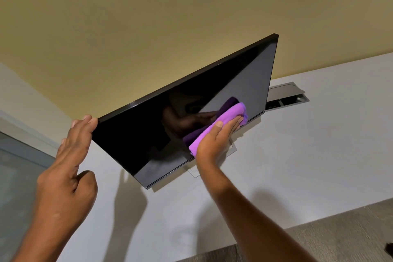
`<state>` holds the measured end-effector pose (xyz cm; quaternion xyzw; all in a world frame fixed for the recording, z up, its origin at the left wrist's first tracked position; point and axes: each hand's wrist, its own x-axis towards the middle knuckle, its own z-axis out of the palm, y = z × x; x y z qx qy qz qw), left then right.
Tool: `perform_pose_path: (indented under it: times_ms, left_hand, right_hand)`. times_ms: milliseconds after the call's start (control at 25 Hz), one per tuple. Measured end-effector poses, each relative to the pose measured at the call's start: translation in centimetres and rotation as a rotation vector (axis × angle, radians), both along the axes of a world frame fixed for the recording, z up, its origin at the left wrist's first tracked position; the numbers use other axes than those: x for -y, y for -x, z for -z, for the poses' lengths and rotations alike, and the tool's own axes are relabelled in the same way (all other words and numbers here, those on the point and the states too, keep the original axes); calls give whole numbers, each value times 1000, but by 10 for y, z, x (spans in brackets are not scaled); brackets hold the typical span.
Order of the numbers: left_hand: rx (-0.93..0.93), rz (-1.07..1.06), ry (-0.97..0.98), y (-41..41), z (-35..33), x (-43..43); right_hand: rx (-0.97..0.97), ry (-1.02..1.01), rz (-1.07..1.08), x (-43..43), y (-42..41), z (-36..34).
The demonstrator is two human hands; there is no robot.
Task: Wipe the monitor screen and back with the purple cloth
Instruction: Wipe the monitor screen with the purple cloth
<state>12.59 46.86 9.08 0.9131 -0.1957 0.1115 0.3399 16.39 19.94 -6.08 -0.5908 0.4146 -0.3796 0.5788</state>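
Right hand [212,142] presses purple cloth [225,118] flat on monitor [138,144] screen, grip wide, fingers straight. Left hand [70,166] grip wide too, fingertips touching monitor's upper corner.

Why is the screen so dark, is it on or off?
Off, it seems. The monitor screen is black, with no picture or glow, only a mirror image of the right hand and purple cloth.

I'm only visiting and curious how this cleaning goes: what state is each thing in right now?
Monitor, dark, reflective, tilted in this view.
Purple cloth, folded, pressed flat against the monitor's lower right.
Right hand, fingers straight, pressing the cloth on the monitor.
Left hand, fingers straight, fingertips touching the monitor's top left corner.
Desk hatch, lid looks raised.
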Motion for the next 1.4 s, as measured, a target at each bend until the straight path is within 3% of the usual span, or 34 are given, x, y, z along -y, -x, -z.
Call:
perform_pose_path:
  times_ms: [640, 880, 1080, 1400]
  left_hand:
    - [48, 25, 38, 7, -6, 5]
    - [55, 40, 28, -1, -6, 3]
    - [58, 37, 32, -2, -4, 4]
    - [33, 46, 63, -2, -2, 2]
  right_hand:
    - [-102, -262, -94, -154, 57, 13]
    - [-196, -443, -458, -187, 90, 23]
    - [-95, -525, -754, -174, 129, 31]
    - [-388, 43, -658, -69, 160, 38]
